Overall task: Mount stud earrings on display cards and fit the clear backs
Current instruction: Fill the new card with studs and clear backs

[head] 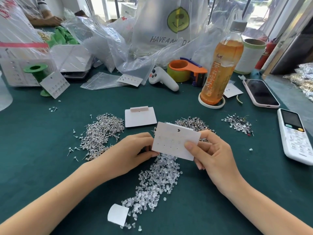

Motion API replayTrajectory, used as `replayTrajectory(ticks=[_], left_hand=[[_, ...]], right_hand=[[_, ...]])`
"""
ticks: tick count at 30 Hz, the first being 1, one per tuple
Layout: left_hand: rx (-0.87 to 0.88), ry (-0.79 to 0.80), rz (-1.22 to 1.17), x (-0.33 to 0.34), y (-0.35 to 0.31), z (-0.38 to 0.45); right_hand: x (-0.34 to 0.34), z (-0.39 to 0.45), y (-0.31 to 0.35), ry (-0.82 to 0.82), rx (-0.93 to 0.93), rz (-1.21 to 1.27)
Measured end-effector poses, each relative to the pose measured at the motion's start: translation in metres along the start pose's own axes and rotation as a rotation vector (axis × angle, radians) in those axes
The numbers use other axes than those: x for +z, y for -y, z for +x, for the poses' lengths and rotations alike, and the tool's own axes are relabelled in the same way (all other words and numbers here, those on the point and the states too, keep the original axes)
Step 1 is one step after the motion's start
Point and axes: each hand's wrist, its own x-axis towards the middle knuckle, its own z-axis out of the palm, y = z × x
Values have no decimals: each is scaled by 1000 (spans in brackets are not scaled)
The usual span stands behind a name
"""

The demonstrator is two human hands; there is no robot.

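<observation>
The white display card [176, 141] was held above the green table [33, 141], long axis running left to right, face toward the camera. The left hand [128, 150] pinched its left edge; the right hand [210, 150] gripped its right end. Clear backs [155, 182] lay beneath, stud earrings [101, 133] to the left.

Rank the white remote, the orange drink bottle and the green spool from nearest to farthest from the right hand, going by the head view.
Measured from the right hand:
1. White remote, on the table to its right, nearest.
2. Orange drink bottle, standing farther back, slightly right.
3. Green spool, far across the table at back left, farthest.
</observation>
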Motion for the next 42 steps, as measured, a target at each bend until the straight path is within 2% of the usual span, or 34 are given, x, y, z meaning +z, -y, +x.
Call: replayTrajectory(ticks=[3, 7, 12, 14, 17, 19, 22, 28, 42], left_hand=[[3, -34, -30, -1, 0, 0], [-63, -105, -241, -6, 0, -2], [-164, -107, -494, -21, -3, 8], [-190, -52, -573, -29, -7, 14], [-149, 119, -616, -37, -21, 26], [-114, 223, -597, -39, -30, 34], [-68, 299, -507, -37, -39, 41], [-57, 337, -484, -31, -41, 37], [-42, 282, -465, -25, -43, 33]], right_hand=[[1, 0, 0, -2, -15, 10], [2, -5, 0, -9, -122, -31], [2, -8, 4, 34, -472, -298], [-2, -6, 6, 92, -678, -449], [-12, -1, -1, 186, -960, -704], [-15, 0, -5, 179, -1077, -851], [-17, -1, -8, 154, -1190, -992], [-18, -1, -9, 144, -1233, -1092], [-16, -2, -5, 187, -1178, -1131]])
